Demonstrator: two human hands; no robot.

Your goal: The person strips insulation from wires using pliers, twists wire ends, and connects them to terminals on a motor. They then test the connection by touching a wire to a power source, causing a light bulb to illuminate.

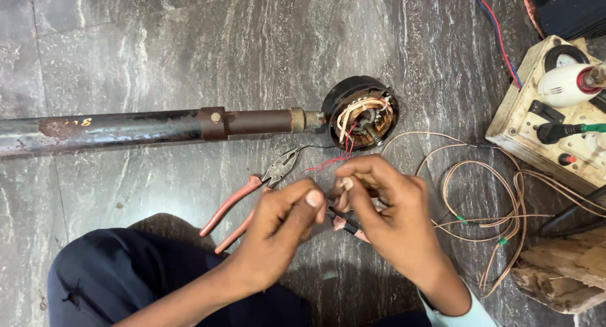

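Wires (329,163), thin and limp, likely fragile: left hand (281,229) and right hand (385,207) pinch their ends, pliers (252,191) at ten o'clock, motor (361,113) at twelve.

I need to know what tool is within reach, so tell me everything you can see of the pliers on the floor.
The pliers lie flat on the grey stone floor, just left of the left hand. They are combination pliers with dull metal jaws, slightly parted, pointing up-right toward the round motor housing. Two faded pink-red sleeved handles splay down-left toward the person's knee; the lower handle's upper end runs behind the left hand. Neither hand grips them. Thin red and black wires pass close by the jaw tips.
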